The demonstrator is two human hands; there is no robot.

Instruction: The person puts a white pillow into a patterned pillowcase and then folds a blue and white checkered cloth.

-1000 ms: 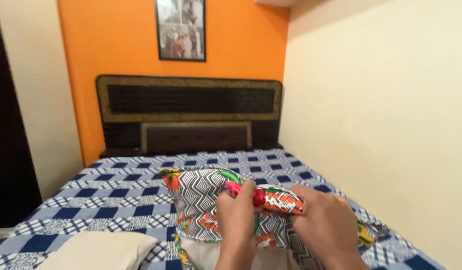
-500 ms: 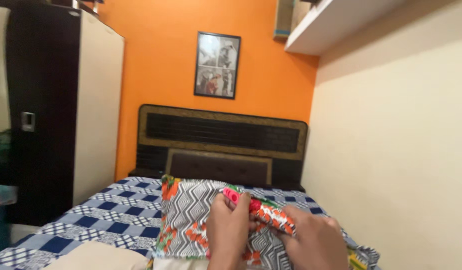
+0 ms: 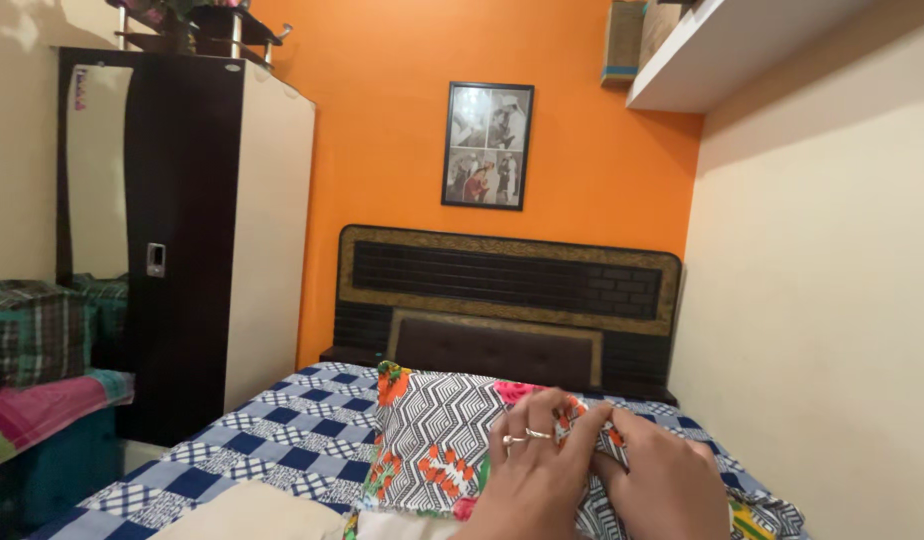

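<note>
Fingers (image 3: 542, 425) of the left hand (image 3: 537, 470) and right hand (image 3: 662, 480) are closed on the patterned pillow cover (image 3: 432, 440), held above the bed (image 3: 282, 440).

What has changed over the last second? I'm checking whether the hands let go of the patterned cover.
The view has tilted up and swung left, so a wardrobe and a wall shelf now show. Both hands have kept their grip: the left hand and right hand have closed in together on the patterned cover, bunching its top edge. The cover still sits on the checked bedsheet.
</note>
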